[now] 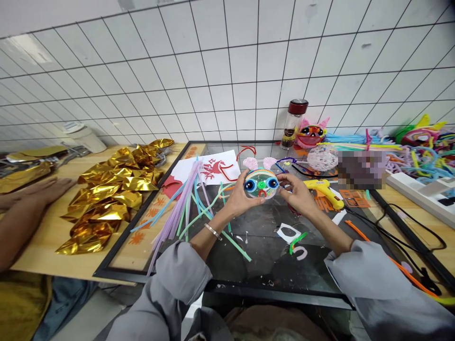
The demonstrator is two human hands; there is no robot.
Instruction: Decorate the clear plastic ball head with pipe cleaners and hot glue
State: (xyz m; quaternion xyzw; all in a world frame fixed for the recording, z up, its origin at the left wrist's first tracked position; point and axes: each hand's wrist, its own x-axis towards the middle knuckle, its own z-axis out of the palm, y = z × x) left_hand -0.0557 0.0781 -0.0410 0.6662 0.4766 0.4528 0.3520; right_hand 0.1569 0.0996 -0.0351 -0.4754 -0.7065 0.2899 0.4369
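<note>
A clear, round animal-face craft (262, 185) is held up over the dark glass board. It has big blue eyes, a green nose, a small red mouth and fluffy pink ears. My left hand (240, 196) grips its left side, the thumb along the lower edge. At its right side, the bent fingers of my right hand (297, 193) pinch the rim near the eye; some fingertips are hidden. A yellow glue gun (325, 192) lies just beyond my right hand. Below the craft are a white paper cutout (288, 233) and a green pipe cleaner piece (297, 242).
Pastel pipe cleaners (174, 213) and a paper with a red print (212, 169) lie at left, beside crumpled gold foil (113, 189). Another person's arm (26, 218) rests far left. A bottle (294, 124), pink animal craft (311, 134), power strip (423, 194) and black cable (387, 232) are at right.
</note>
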